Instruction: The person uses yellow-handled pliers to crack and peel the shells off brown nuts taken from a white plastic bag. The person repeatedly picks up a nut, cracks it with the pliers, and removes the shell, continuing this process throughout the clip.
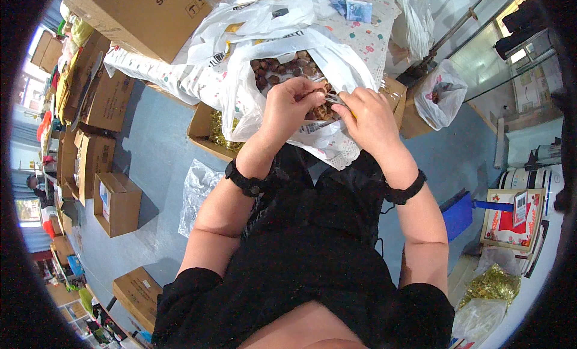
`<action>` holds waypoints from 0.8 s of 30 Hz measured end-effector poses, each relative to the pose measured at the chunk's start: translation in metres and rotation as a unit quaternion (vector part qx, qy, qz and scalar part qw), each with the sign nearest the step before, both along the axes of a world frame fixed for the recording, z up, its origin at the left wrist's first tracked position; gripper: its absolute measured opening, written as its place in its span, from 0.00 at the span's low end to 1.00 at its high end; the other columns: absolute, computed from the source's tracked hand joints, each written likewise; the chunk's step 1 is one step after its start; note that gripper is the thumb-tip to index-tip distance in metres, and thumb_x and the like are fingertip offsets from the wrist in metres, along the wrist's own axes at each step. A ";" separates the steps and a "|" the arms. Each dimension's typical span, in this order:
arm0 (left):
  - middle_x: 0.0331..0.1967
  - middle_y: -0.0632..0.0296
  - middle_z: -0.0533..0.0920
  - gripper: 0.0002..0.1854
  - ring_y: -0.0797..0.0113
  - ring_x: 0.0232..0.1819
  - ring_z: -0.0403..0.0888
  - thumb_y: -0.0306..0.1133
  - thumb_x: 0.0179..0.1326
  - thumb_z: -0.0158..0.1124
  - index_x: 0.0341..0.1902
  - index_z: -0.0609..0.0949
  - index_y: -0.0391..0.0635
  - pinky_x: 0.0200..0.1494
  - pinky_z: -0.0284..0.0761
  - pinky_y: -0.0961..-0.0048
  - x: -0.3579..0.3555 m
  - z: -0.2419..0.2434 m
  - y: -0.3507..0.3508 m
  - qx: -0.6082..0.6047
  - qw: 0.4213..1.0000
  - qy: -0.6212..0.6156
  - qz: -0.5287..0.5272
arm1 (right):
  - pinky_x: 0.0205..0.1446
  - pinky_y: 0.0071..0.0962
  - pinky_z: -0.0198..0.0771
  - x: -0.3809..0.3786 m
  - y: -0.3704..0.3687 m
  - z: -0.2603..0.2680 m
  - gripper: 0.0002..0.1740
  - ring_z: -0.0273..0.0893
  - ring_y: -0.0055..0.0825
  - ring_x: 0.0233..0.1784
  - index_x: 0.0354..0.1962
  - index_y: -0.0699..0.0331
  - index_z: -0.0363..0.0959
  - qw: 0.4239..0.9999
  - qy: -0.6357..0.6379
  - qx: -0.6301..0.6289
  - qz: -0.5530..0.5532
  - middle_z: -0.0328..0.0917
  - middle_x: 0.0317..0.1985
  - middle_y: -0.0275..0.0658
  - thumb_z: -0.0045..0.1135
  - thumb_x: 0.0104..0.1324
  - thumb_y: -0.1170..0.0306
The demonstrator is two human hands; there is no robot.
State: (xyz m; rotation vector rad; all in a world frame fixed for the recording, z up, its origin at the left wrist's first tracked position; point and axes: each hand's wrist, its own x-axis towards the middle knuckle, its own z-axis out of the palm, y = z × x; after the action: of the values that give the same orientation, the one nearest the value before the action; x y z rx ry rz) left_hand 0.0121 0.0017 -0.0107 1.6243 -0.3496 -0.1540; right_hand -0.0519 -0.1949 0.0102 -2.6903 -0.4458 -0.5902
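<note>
My left hand (pixel 288 101) pinches a small brown piece, perhaps a dried mushroom, mostly hidden by the fingers. My right hand (pixel 372 117) grips a metal hand tool (pixel 334 99) with a yellow handle, its tip at the left fingertips; whether it is scissors or pliers cannot be told. Both hands are over the mouth of a white plastic bag (pixel 241 76). Inside it lie many brown pieces (pixel 306 69) that look like dried mushrooms. The bag rests on a table with a patterned white tablecloth (pixel 376 45).
A large cardboard box (pixel 139 20) stands on the table's left, with blue banknotes (pixel 358 11) at the back. Beneath the left edge is a carton (pixel 198 126) of gold tinsel. At right, a bag-lined carton (pixel 441 96) stands near a blue platform scale (pixel 457 214).
</note>
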 end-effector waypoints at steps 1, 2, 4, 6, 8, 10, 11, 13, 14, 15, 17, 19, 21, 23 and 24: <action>0.35 0.63 0.89 0.09 0.79 0.36 0.84 0.25 0.64 0.72 0.47 0.87 0.35 0.39 0.80 0.79 -0.001 0.000 0.000 -0.022 1.000 0.005 -0.002 | 0.49 0.41 0.70 -0.001 0.002 0.001 0.16 0.78 0.43 0.45 0.44 0.63 0.82 1.000 0.007 0.007 -0.005 0.76 0.35 0.41 0.63 0.69 0.58; 0.37 0.63 0.89 0.09 0.79 0.36 0.84 0.25 0.65 0.72 0.47 0.87 0.34 0.40 0.80 0.79 -0.001 0.001 -0.001 -0.044 0.999 0.011 -0.004 | 0.49 0.42 0.71 -0.001 0.003 0.003 0.17 0.78 0.43 0.44 0.44 0.63 0.82 1.000 0.017 0.015 -0.011 0.76 0.34 0.42 0.62 0.70 0.58; 0.38 0.62 0.89 0.09 0.78 0.37 0.84 0.24 0.65 0.72 0.47 0.87 0.35 0.40 0.81 0.80 -0.001 0.005 0.002 -0.071 0.995 0.062 -0.013 | 0.48 0.42 0.70 -0.002 0.005 0.005 0.16 0.78 0.43 0.44 0.44 0.63 0.82 1.000 0.015 0.019 -0.012 0.76 0.34 0.42 0.63 0.69 0.58; 0.40 0.61 0.89 0.10 0.77 0.39 0.85 0.24 0.65 0.72 0.48 0.87 0.35 0.44 0.81 0.78 -0.001 0.009 0.006 -0.076 0.992 0.096 -0.021 | 0.46 0.42 0.70 -0.003 0.005 0.006 0.16 0.78 0.43 0.42 0.43 0.63 0.82 1.000 0.012 0.020 -0.009 0.76 0.33 0.42 0.64 0.69 0.58; 0.43 0.60 0.90 0.11 0.74 0.42 0.86 0.25 0.65 0.71 0.50 0.87 0.36 0.50 0.81 0.75 -0.002 0.012 0.009 -0.073 0.991 0.104 -0.031 | 0.45 0.42 0.71 -0.003 0.005 0.005 0.15 0.78 0.43 0.40 0.42 0.63 0.82 1.000 0.005 0.018 -0.002 0.76 0.31 0.41 0.64 0.68 0.59; 0.42 0.60 0.90 0.11 0.74 0.42 0.86 0.25 0.65 0.72 0.49 0.87 0.36 0.50 0.82 0.75 -0.001 0.012 0.009 -0.057 0.994 0.087 -0.028 | 0.44 0.41 0.72 -0.003 0.006 0.004 0.14 0.79 0.40 0.39 0.40 0.61 0.82 1.000 -0.005 0.013 -0.001 0.76 0.30 0.39 0.64 0.69 0.58; 0.42 0.60 0.90 0.11 0.74 0.42 0.86 0.25 0.65 0.72 0.49 0.87 0.36 0.50 0.82 0.75 -0.001 0.011 0.009 -0.055 0.995 0.076 -0.029 | 0.44 0.40 0.72 -0.003 0.006 0.003 0.14 0.79 0.39 0.39 0.39 0.59 0.82 1.000 -0.010 0.011 -0.001 0.75 0.30 0.38 0.63 0.69 0.57; 0.39 0.61 0.89 0.10 0.77 0.39 0.85 0.25 0.65 0.73 0.47 0.87 0.35 0.43 0.81 0.79 0.000 0.008 0.007 -0.071 0.993 0.089 -0.023 | 0.44 0.40 0.73 -0.002 0.005 0.001 0.14 0.79 0.39 0.39 0.39 0.60 0.82 1.000 -0.008 0.003 0.003 0.75 0.30 0.38 0.64 0.68 0.57; 0.38 0.62 0.89 0.09 0.79 0.38 0.85 0.25 0.64 0.73 0.46 0.87 0.35 0.40 0.81 0.81 0.000 0.006 0.006 -0.082 0.992 0.091 -0.022 | 0.44 0.40 0.73 -0.002 0.004 0.001 0.14 0.79 0.39 0.39 0.39 0.60 0.81 1.000 -0.008 -0.001 0.004 0.75 0.30 0.38 0.64 0.68 0.57; 0.37 0.62 0.89 0.09 0.79 0.38 0.85 0.25 0.64 0.73 0.46 0.87 0.34 0.40 0.80 0.81 0.000 0.005 0.005 -0.059 0.995 0.078 -0.015 | 0.44 0.40 0.73 -0.001 0.003 0.001 0.14 0.80 0.38 0.39 0.39 0.60 0.81 1.000 -0.012 -0.005 0.006 0.76 0.30 0.38 0.64 0.68 0.57; 0.36 0.62 0.90 0.10 0.80 0.37 0.85 0.26 0.64 0.74 0.45 0.87 0.34 0.39 0.80 0.81 0.001 0.002 0.004 -0.013 0.999 0.053 0.001 | 0.44 0.39 0.73 -0.002 0.002 0.000 0.14 0.80 0.37 0.39 0.39 0.60 0.81 1.000 -0.022 -0.015 0.009 0.76 0.30 0.37 0.65 0.67 0.57; 0.34 0.62 0.90 0.09 0.80 0.35 0.85 0.26 0.64 0.74 0.45 0.87 0.34 0.38 0.80 0.81 -0.001 0.000 0.001 -0.017 0.998 0.054 0.007 | 0.44 0.38 0.72 -0.002 0.001 0.000 0.14 0.79 0.36 0.39 0.40 0.60 0.81 0.998 -0.043 -0.044 0.006 0.76 0.31 0.36 0.66 0.67 0.58; 0.32 0.61 0.89 0.09 0.80 0.33 0.85 0.26 0.64 0.73 0.44 0.86 0.33 0.36 0.79 0.81 -0.002 0.000 -0.003 -0.011 0.998 0.055 0.018 | 0.44 0.36 0.72 -0.002 -0.001 0.000 0.14 0.79 0.35 0.39 0.41 0.60 0.81 0.996 -0.058 -0.070 0.002 0.76 0.31 0.35 0.66 0.66 0.59; 0.31 0.61 0.89 0.08 0.80 0.31 0.85 0.26 0.64 0.73 0.42 0.86 0.33 0.34 0.79 0.81 -0.003 -0.001 -0.007 -0.001 0.998 0.051 0.031 | 0.44 0.35 0.71 -0.002 -0.002 0.001 0.14 0.79 0.33 0.39 0.42 0.59 0.81 0.993 -0.067 -0.092 -0.002 0.77 0.32 0.34 0.67 0.65 0.59; 0.30 0.61 0.89 0.08 0.79 0.30 0.84 0.26 0.64 0.73 0.42 0.86 0.33 0.33 0.79 0.80 -0.003 -0.001 -0.008 0.001 0.998 0.046 0.036 | 0.44 0.35 0.71 -0.002 -0.002 0.001 0.15 0.79 0.33 0.39 0.42 0.60 0.81 0.993 -0.072 -0.097 -0.004 0.77 0.32 0.34 0.67 0.64 0.59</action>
State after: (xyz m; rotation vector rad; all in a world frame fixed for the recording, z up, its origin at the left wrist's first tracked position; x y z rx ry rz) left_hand 0.0092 -0.0067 -0.0115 1.6235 -0.2198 -0.1737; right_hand -0.0537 -0.1969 0.0113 -2.8454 -0.5569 -0.7836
